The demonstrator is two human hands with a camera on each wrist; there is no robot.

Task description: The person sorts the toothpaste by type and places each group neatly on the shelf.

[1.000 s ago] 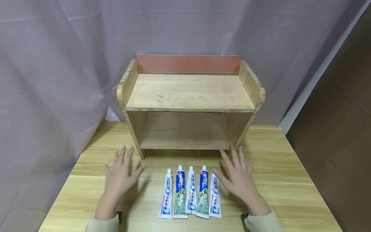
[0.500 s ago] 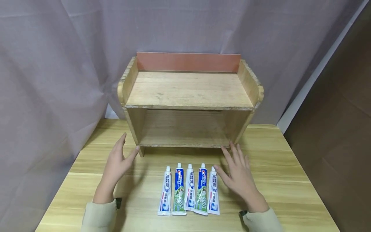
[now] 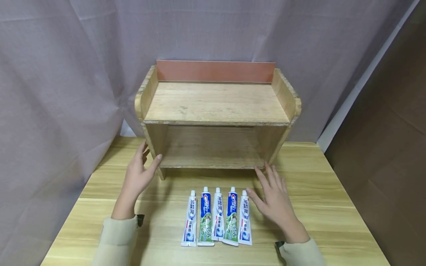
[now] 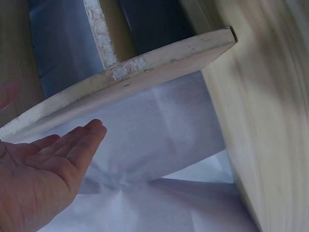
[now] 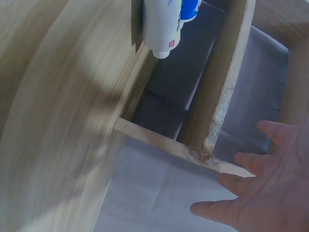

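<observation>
Left grip point(image 3: 137, 175), thumb apart from extended fingers, and right grip point(image 3: 274, 203), fingers spread, extend toward a wooden shelf point(image 3: 217, 103) ahead, with 5 toothpaste tubes point(image 3: 218, 218) between them.

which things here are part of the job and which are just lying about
Likely part of the job:
wooden shelf, left hand beside it
five toothpaste tubes, near the right hand

Probably just surroundings:
table under both
grey curtain behind
brown surface at right
</observation>
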